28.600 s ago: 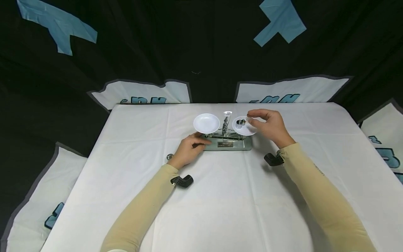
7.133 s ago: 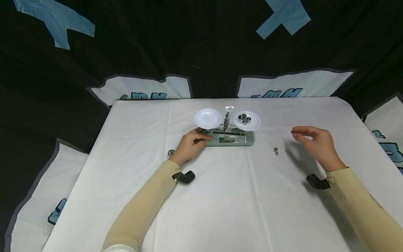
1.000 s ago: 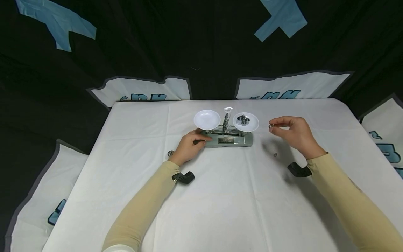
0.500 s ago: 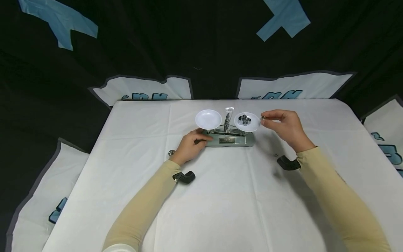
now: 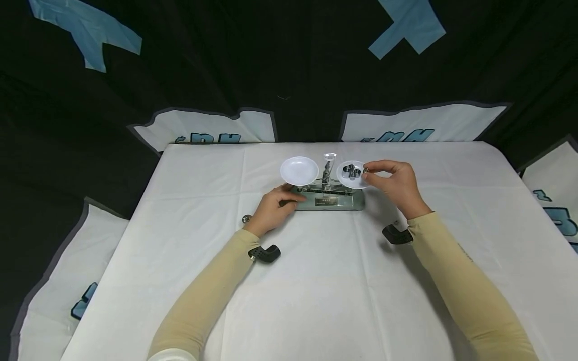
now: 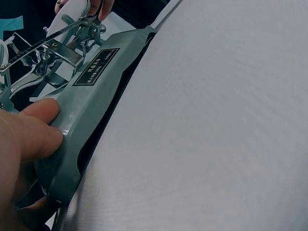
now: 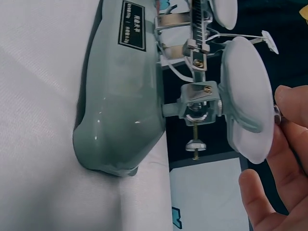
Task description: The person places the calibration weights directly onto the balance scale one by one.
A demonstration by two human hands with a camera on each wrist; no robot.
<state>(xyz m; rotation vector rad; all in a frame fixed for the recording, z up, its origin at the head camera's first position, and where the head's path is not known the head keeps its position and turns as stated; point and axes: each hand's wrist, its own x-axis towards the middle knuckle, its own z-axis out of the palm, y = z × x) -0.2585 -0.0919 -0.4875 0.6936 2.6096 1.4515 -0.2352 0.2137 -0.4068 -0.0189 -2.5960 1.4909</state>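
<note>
A grey-green balance scale [image 5: 347, 202] with two white pans stands near the far side of the table. My left hand [image 5: 272, 210] grips the left end of its base; the left wrist view shows fingers over the top of the base [image 6: 98, 103]. My right hand [image 5: 396, 186] pinches a small metal weight [image 5: 366, 171] between thumb and fingers at the rim of the right pan [image 5: 357, 185]. Several silvery weights [image 5: 351, 174] stand in that pan. Nothing lies in the left pan [image 5: 299, 171]. From the right wrist, the held weight [image 7: 277, 114] is mostly hidden behind the fingers.
A tiny metal weight [image 5: 396, 222] lies on the white tablecloth [image 5: 316, 281] near the right wrist camera [image 5: 397, 234]. Beside the left wrist is a round metal piece [image 5: 246, 218]. A black curtain [image 5: 289, 65] hangs behind the table.
My right hand has moved left with the pinched weight, from right of the scale to the right pan. Compared with several seconds ago, one weight is gone from the cloth. The left hand stays put.
</note>
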